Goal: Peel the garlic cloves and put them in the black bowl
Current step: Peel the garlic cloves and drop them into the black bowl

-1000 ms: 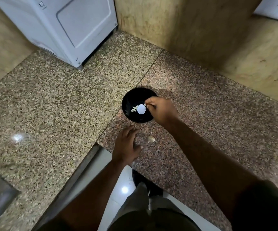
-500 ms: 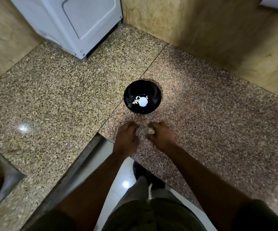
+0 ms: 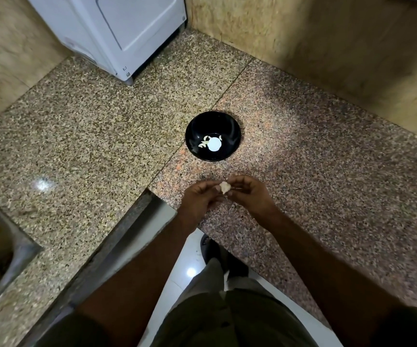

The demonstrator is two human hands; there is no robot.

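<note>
- Bowl, black (image 3: 212, 136), stands on the granite table (image 3: 327, 171); a few peeled garlic pieces (image 3: 203, 143) lie inside beside a white glare spot.
- Garlic clove (image 3: 225, 187), skin condition unclear, is held above the table just on the near side of the bowl.
- Left hand (image 3: 200, 199): grip pinching the clove.
- Right hand (image 3: 248, 194): grip pinching the same clove from the opposite side.
- White appliance (image 3: 117, 28) stands beyond the bowl, well apart.

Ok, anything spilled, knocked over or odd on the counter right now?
Nothing stands out. The black bowl sits upright on the granite counter with a few peeled cloves inside. Both hands, left hand and right hand, hold a garlic piece above the counter. No stray skins can be made out.
</note>
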